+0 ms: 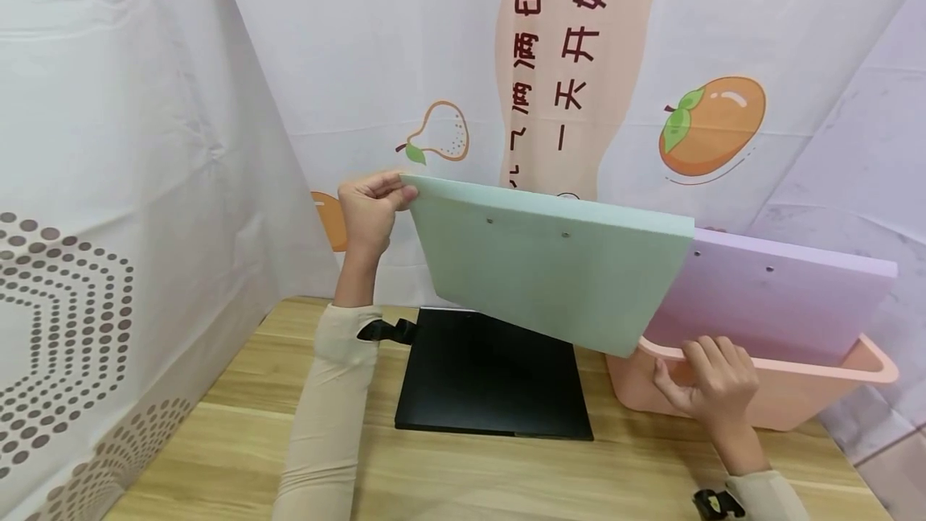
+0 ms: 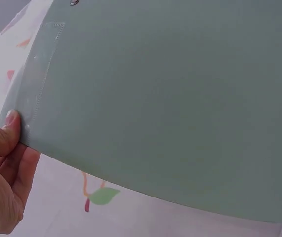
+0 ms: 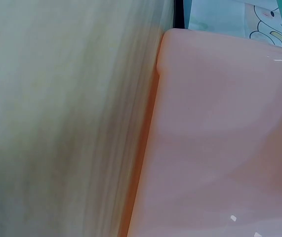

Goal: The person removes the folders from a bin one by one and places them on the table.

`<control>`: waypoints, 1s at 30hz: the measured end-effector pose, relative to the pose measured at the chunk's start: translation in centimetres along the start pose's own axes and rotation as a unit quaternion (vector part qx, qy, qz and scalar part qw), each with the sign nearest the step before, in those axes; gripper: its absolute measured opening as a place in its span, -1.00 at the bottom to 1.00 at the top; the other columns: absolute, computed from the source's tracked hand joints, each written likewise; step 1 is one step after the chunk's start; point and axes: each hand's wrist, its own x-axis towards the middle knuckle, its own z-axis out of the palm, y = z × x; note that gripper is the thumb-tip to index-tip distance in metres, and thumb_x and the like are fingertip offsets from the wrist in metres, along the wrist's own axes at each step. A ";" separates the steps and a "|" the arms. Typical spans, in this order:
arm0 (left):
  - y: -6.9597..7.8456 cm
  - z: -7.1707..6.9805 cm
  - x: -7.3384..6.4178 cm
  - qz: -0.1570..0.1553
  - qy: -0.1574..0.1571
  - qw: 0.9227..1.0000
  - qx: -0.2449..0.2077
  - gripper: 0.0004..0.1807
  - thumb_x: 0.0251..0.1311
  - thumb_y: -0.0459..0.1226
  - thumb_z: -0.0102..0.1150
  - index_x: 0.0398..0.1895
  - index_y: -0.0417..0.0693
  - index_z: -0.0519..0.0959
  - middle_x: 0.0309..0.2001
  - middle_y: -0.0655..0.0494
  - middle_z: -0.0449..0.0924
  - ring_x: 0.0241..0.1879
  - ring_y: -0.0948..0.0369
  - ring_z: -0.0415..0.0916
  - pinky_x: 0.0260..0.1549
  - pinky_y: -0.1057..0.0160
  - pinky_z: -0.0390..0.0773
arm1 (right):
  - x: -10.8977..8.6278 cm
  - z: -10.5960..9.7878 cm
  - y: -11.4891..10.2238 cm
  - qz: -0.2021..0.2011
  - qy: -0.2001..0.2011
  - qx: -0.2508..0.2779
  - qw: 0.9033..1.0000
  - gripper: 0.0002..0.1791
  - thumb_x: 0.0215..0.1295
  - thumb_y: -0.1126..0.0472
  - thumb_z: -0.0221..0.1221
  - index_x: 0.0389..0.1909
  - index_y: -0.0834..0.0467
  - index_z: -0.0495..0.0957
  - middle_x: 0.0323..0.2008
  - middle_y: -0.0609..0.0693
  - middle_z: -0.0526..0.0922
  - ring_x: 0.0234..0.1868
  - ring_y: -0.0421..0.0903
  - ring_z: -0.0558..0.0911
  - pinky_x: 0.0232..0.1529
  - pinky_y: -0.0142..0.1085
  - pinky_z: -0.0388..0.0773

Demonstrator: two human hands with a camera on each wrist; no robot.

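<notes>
My left hand (image 1: 372, 211) pinches the upper left corner of a mint green file folder (image 1: 542, 264), thumb on one face and fingers behind. The folder hangs tilted in the air, its spine with two rivets up and its lower right corner by the pink bin's rim. In the left wrist view, the green folder (image 2: 155, 108) fills most of the picture, with a clear label pocket beside the thumb. My right hand (image 1: 712, 384) grips the front rim of the pink plastic bin (image 1: 788, 396), fingers over the edge. A purple file folder (image 1: 781, 296) stands inside that bin.
Flat on the wooden table (image 1: 463, 473) lies a black folder (image 1: 499, 384), below the green one. A printed cloth (image 1: 347, 47) with fruit drawings hangs behind the table. The right wrist view shows the pink bin's wall (image 3: 220, 138) beside the wood.
</notes>
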 end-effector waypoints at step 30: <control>-4.2 -3.2 -2.6 -0.041 0.012 0.994 0.097 -0.84 0.03 -0.58 0.44 -0.28 -0.51 0.73 -0.51 -0.09 0.75 -0.62 0.47 0.55 -0.56 0.50 0.59 | 1.0 0.0 -0.6 0.002 0.015 0.005 1.000 -0.40 0.16 -0.15 0.11 -0.78 0.26 0.27 -0.78 0.13 0.30 -0.75 0.11 0.16 -0.69 -0.13 -0.07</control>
